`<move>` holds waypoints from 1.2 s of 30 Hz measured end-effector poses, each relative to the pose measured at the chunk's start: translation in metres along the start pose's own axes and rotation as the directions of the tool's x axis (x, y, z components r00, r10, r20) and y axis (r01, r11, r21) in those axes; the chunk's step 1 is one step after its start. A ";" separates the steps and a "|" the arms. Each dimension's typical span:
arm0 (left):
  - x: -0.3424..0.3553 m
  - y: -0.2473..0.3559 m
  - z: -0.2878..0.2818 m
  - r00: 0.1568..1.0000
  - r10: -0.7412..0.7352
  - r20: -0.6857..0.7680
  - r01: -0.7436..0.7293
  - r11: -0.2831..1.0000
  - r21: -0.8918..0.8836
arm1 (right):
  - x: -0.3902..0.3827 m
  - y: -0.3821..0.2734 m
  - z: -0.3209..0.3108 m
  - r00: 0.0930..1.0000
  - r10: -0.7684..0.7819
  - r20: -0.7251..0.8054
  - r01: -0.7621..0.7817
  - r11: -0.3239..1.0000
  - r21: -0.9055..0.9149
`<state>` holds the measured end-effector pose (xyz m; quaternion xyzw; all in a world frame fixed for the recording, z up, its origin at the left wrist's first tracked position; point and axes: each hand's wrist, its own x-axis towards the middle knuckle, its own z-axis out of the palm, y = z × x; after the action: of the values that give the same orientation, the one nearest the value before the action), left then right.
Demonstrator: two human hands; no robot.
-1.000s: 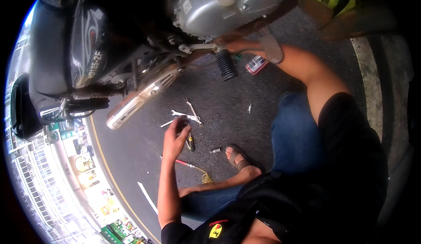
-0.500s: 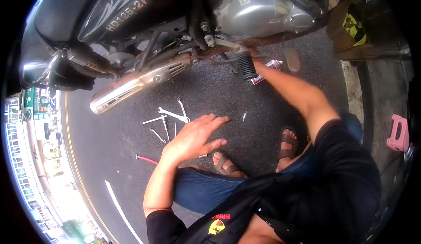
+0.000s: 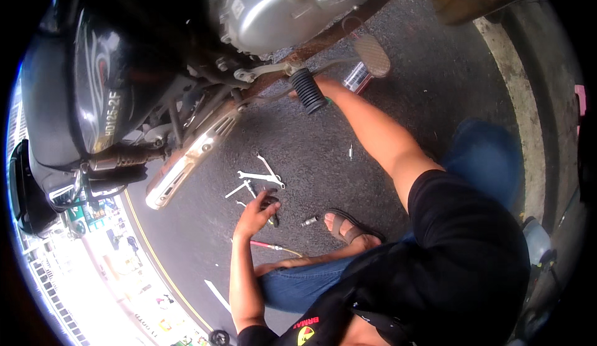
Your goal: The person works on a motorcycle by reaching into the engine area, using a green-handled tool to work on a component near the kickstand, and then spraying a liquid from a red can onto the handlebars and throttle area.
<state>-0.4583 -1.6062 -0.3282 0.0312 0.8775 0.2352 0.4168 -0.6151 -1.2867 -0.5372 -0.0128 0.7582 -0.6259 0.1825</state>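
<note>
My left hand (image 3: 252, 218) is low over the road beside several tools, its fingers curled around a dark, handle-like object (image 3: 269, 202). What that object is cannot be made out. Close by lie a combination wrench (image 3: 258, 176), a second wrench (image 3: 269, 164) and a T-shaped tool (image 3: 250, 188). My right hand (image 3: 324, 87) reaches under the motorcycle behind the black rubber footrest (image 3: 308, 91), which hides its fingers. Just past it are a worn pedal pad (image 3: 373, 56) and a red and white box (image 3: 356, 77).
The motorcycle's silver engine cover (image 3: 267, 10) and exhaust shield (image 3: 186, 168) overhang the road. A small pale part (image 3: 351, 152), a metal socket-like piece (image 3: 310, 221) and a red-handled tool (image 3: 264, 244) lie near my sandalled foot (image 3: 348, 228). A kerb (image 3: 510, 78) runs at right.
My left hand has dropped toward the tools and curled its fingers. My right arm still reaches under the footrest. The view has shifted, bringing the motorcycle's pedal into fuller sight.
</note>
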 end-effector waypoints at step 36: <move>-0.033 0.011 0.026 0.984 -0.156 -0.082 0.149 0.985 -0.087 | 0.092 -0.039 -0.064 0.864 -0.278 -0.420 0.306 0.952 0.001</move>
<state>-0.4193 -1.5945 -0.3133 -0.0631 0.8847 0.2390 0.3953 -0.7272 -1.2576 -0.5148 0.0119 0.7471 -0.6599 -0.0792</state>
